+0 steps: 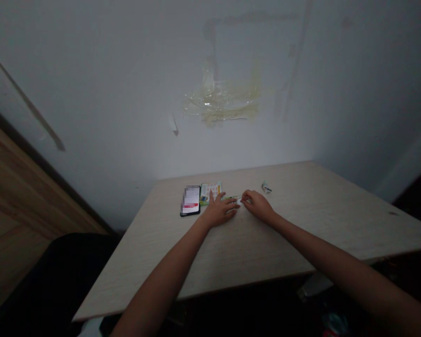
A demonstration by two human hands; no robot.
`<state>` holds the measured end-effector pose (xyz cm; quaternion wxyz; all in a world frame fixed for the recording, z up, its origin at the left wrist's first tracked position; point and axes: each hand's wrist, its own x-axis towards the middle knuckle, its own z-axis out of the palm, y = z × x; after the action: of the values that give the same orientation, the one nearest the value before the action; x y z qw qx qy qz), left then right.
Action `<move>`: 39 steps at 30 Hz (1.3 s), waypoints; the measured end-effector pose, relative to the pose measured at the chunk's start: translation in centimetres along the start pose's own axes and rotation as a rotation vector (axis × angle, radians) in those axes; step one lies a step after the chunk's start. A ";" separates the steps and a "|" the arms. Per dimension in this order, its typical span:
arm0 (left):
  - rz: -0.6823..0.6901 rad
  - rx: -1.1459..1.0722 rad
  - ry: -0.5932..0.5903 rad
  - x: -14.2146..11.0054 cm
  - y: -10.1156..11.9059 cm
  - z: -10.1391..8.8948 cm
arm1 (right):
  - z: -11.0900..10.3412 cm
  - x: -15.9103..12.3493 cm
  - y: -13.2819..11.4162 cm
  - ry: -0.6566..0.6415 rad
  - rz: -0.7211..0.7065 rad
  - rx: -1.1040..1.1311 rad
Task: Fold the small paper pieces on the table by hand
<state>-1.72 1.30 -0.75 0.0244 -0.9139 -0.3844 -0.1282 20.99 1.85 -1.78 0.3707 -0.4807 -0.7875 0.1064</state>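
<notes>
My left hand (219, 210) lies flat with its fingers spread, over the lower edge of a printed, colourful packet or card (211, 190). A thin greenish strip (234, 197) runs from under those fingers toward my right hand (255, 204). The right fingers are pinched together at the strip's far end; what exactly sits between them is too small to name. A phone (191, 201) with a lit screen rests just left of the packet. Past my right hand lies a small crumpled scrap (265, 187) with green and dark print.
The pale wooden table (284, 252) meets a grey wall (126, 117) at its back edge. Clear and yellowed tape (228, 104) clings to the wall. At the left are a wooden panel (21, 210) and a dark rounded shape (70, 271).
</notes>
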 end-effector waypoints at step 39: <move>-0.086 -0.089 -0.043 0.1 -0.1 -0.1 | -0.8 -0.1 -0.4 0.103 0.134 -0.380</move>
<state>-1.74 1.45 -0.60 -0.0303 -0.8992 -0.4177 -0.1265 21.29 1.39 -1.05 0.3054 -0.5981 -0.7397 -0.0442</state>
